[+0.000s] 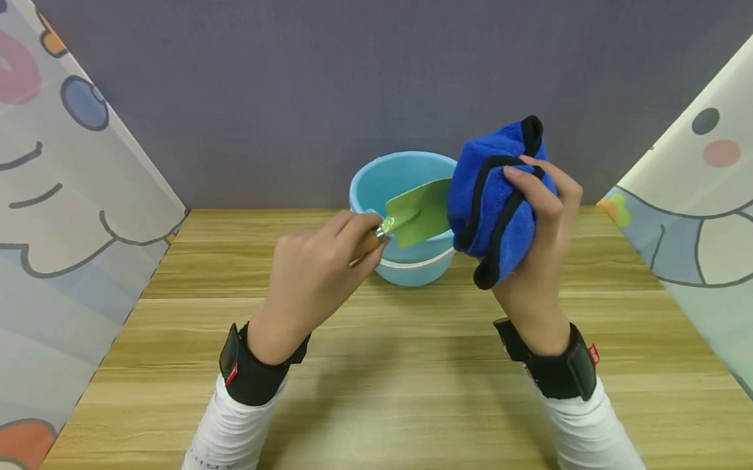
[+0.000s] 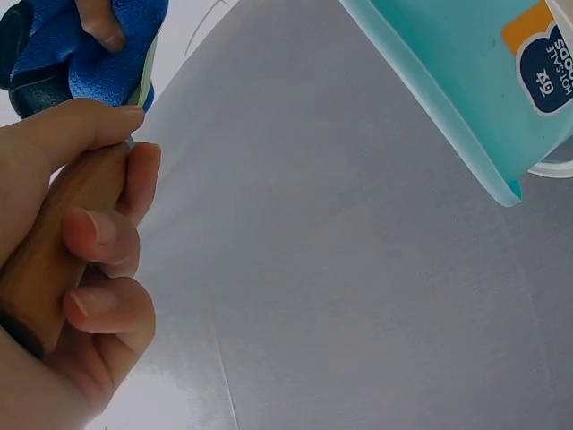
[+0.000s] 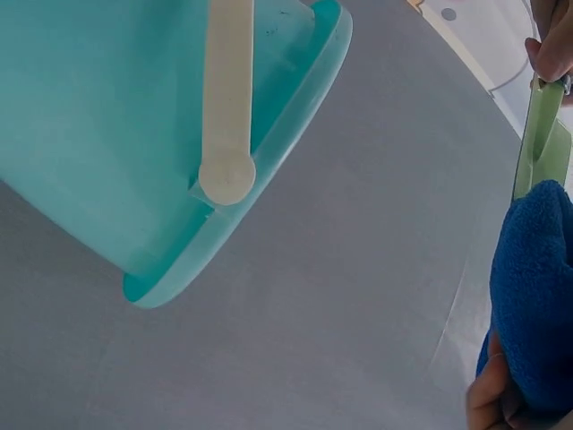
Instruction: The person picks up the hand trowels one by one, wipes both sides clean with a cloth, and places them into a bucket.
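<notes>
The left hand (image 1: 313, 274) was curled round the wooden handle (image 2: 67, 224) of a small trowel, thumb and forefinger pinching near the metal collar, while the right hand (image 1: 540, 222), at about 3 o'clock from it, was clamped on a bunched blue cloth (image 1: 490, 198) edged in black. The trowel's green blade (image 1: 419, 212) ran from the left fist toward 2 o'clock and met the cloth, which covered its far end. Both were held in the air above a wooden table (image 1: 407, 378), in front of a pale blue bucket (image 1: 401, 186) that stood at 12 o'clock from the hands with its white bail handle (image 1: 416, 264) lying down against its front wall. Judged from this arrangement, the blade could slip out of the cloth if the right hand's squeeze loosened, and a hard push along the blade could twist the handle in the left fist or knock the light bucket backward. The head view alone showed the two hands together, the table and the patterned side panels (image 1: 47, 175). The left wrist view alone showed the fingers wrapped on the wood and an orange-and-blue label (image 2: 544, 64) on the bucket's wall; the right wrist view alone showed the bail's round pivot (image 3: 226, 179) at the rim and the blade edge-on.
</notes>
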`<state>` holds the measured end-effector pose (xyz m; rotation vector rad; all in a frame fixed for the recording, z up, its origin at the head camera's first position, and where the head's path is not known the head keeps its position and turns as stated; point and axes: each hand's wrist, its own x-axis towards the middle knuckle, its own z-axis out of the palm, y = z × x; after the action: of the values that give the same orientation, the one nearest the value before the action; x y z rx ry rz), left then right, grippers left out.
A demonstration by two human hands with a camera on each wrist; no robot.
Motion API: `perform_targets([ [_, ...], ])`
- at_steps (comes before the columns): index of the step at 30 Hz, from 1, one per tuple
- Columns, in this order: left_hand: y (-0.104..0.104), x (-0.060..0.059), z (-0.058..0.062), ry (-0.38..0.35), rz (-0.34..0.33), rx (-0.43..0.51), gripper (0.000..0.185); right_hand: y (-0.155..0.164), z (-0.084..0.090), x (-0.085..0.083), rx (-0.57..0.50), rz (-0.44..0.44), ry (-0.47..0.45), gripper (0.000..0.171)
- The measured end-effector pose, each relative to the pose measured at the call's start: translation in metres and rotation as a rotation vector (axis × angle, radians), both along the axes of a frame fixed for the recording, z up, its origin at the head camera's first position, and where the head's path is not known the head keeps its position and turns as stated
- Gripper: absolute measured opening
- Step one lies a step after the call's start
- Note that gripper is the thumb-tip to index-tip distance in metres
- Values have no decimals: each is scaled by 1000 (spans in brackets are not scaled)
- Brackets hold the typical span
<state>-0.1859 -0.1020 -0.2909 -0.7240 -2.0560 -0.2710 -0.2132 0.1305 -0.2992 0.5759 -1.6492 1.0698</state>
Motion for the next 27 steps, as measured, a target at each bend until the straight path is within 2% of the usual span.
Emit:
perform_targets([
  [9,3,-4,-3,-65,13,17,16,-1,1,1,-53,-35,68,34],
  [12,3,-8,-5,-81,39,32,19,2,1,1,-74,-50,99,37],
  [15,2,-15,-5,-136,78,47,20,2,1,0,-89,-61,125,45],
  [19,0,-35,-1,-234,109,44,10,4,1,0,-99,-72,134,51],
  [20,1,-42,1,-256,117,38,13,4,1,0,-102,-73,132,51],
  [24,4,-70,8,-363,139,3,41,3,0,-2,-92,-75,120,50],
  [27,10,-90,14,-491,143,-51,44,2,0,-4,-80,-70,112,48],
])
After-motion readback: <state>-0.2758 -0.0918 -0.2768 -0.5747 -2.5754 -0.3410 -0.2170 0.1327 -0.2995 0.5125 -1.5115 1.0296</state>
